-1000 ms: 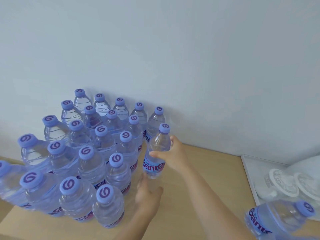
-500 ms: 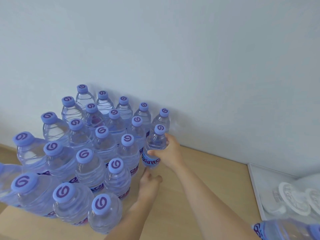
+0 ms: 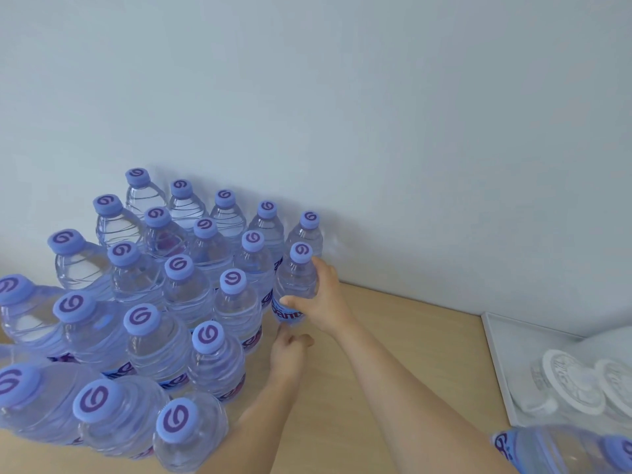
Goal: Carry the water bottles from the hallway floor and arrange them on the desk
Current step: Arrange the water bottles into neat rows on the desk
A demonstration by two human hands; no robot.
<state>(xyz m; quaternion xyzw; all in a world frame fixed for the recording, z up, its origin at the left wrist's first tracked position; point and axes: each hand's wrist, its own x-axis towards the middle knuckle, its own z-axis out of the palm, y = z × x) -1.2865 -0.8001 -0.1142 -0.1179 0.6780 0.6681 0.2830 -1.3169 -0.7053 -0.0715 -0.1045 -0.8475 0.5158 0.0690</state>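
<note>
On the light wooden worktop (image 3: 393, 343), a block of clear plastic water bottles with lilac screw caps (image 3: 178, 302) stands upright in tight rows, its far row against the pale blue-white wall (image 3: 342, 97) along the worktop's back edge. The block fills the left part of the worktop and runs out of view at the left and near edges.

The right hand (image 3: 323, 295) is wrapped round one clear water bottle with a lilac cap and a blue label (image 3: 294, 285), thumb across the front of the label and fingers curled behind the shoulder; this grip is closed on the bottle. The bottle stands upright at the right end of the block, just in front of the last bottle of the back row and touching or nearly touching its left neighbour. Whether its base sits on the worktop cannot be told, as the left hand (image 3: 289, 350) covers that spot.

The left hand lies low on the worktop right below that bottle's base, beside the right flank of the block, its fingers loosely bent and holding nothing.

At the near right corner, another clear bottle with a blue label (image 3: 561, 449) lies tilted, partly cut by the edge of view. Toward the right edge of the worktop sits a white tray (image 3: 502, 354) bearing clear jars with white lids (image 3: 574, 384).
</note>
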